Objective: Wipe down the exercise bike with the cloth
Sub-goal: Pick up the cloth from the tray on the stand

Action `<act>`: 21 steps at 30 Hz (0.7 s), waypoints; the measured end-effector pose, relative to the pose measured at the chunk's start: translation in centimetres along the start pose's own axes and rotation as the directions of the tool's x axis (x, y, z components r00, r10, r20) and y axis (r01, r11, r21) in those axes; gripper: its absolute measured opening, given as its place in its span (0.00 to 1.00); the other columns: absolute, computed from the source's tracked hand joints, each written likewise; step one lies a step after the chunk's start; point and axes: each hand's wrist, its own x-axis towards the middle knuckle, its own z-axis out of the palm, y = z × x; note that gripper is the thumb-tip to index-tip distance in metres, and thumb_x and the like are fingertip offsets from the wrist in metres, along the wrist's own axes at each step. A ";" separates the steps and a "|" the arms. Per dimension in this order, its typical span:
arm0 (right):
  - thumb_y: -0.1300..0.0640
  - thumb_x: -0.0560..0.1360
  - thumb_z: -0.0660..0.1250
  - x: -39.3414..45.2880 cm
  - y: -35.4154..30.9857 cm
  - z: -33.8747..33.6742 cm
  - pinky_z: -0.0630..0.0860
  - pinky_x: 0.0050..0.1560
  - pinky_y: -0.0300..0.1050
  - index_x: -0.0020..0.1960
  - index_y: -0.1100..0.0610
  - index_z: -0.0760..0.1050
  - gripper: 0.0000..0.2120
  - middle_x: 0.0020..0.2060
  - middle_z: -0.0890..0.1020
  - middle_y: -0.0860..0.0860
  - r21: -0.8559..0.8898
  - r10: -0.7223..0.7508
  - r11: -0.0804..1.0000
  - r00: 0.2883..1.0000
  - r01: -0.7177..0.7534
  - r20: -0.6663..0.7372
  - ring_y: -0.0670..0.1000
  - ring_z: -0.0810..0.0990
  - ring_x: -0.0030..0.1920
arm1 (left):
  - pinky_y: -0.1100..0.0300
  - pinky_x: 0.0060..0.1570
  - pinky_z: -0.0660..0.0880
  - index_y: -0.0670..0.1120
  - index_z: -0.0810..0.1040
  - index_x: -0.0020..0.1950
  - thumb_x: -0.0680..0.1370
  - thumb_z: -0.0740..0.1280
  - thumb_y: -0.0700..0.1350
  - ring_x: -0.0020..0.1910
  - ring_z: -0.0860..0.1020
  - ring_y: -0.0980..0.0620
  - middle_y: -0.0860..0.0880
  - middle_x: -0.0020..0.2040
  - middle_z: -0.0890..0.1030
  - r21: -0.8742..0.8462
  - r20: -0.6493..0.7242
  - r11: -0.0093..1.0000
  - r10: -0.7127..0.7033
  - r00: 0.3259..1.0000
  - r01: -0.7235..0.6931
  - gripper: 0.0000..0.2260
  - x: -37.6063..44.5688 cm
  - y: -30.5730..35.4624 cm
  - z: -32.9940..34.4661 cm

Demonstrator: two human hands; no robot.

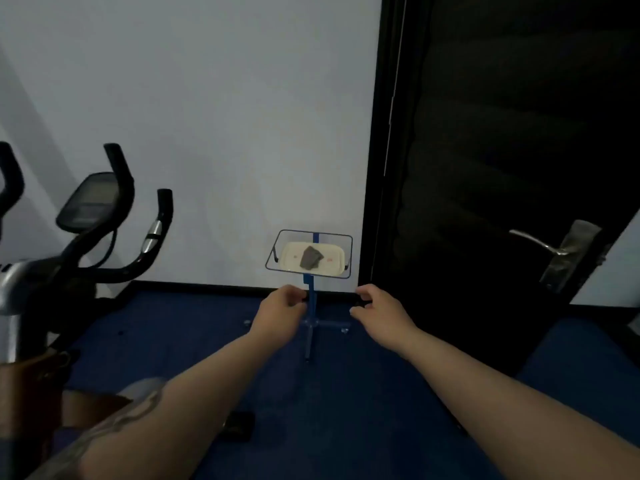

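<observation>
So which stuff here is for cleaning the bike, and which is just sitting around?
For the job:
- grey cloth, lying in the white tray
- exercise bike, on the left
- left hand and right hand, both holding nothing

Just there:
- blue stand under the tray
- dark door with its metal handle
- blue floor

Exercise bike (69, 244) at the left edge of the frame, door (502, 168) filling the right. Cloth (311, 258) on a tray (332, 265) atop a stand (312, 306) at centre, against the wall (207, 116). Left hand (282, 306) and right hand (375, 304) just below the tray, either side of the stand's post.
</observation>
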 end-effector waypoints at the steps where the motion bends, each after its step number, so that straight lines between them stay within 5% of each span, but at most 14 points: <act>1: 0.54 0.80 0.64 1.3 0.4 -0.1 0.71 0.62 0.44 0.72 0.52 0.65 0.22 0.70 0.70 0.51 0.017 -0.005 1.000 1.000 0.004 0.009 0.50 0.71 0.65 | 0.62 0.51 0.69 0.46 0.77 0.62 0.80 0.64 0.40 0.54 0.75 0.54 0.50 0.59 0.79 -0.002 -0.003 1.000 -0.001 1.000 0.001 0.11 1.3 0.1 0.6; 21: 0.54 0.79 0.65 30.0 4.0 -2.1 0.72 0.63 0.46 0.72 0.52 0.67 0.23 0.69 0.71 0.50 0.003 0.028 1.000 0.986 -0.029 0.163 0.50 0.73 0.63 | 0.56 0.53 0.74 0.45 0.79 0.58 0.79 0.66 0.40 0.54 0.77 0.51 0.49 0.54 0.80 -0.025 -0.078 0.994 -0.105 0.991 0.103 0.09 28.4 0.8 4.3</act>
